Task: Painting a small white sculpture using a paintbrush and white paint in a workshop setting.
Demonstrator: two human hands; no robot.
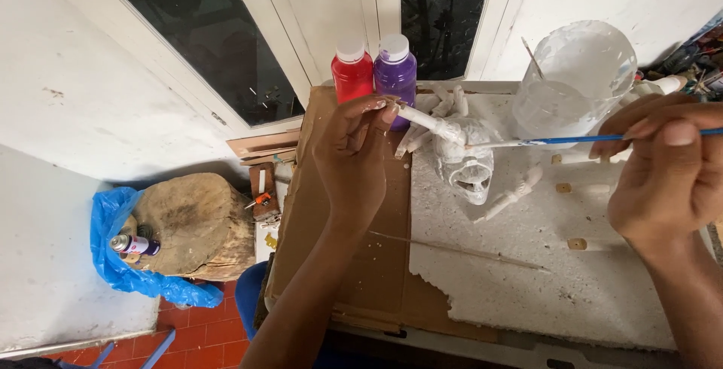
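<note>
My left hand (352, 160) pinches the end of a white stick-like limb of a white skeleton figure (459, 154), holding it up over a white foam board (527, 263). The figure's skull faces down toward me, its thin arms and legs spread around it. My right hand (666, 169) grips a thin blue-handled paintbrush (557, 141) whose tip touches the figure near its neck. A red paint bottle (352, 74) and a purple paint bottle (395, 74) stand just behind my left hand.
A clear plastic cup (576, 79) smeared with white paint stands behind the figure. Brown cardboard (331, 263) lies under the foam. A thin wooden skewer (467, 251) rests on the foam. Lower left, a wood stump (197, 222), blue plastic bag (113, 214) and spray can (134, 245).
</note>
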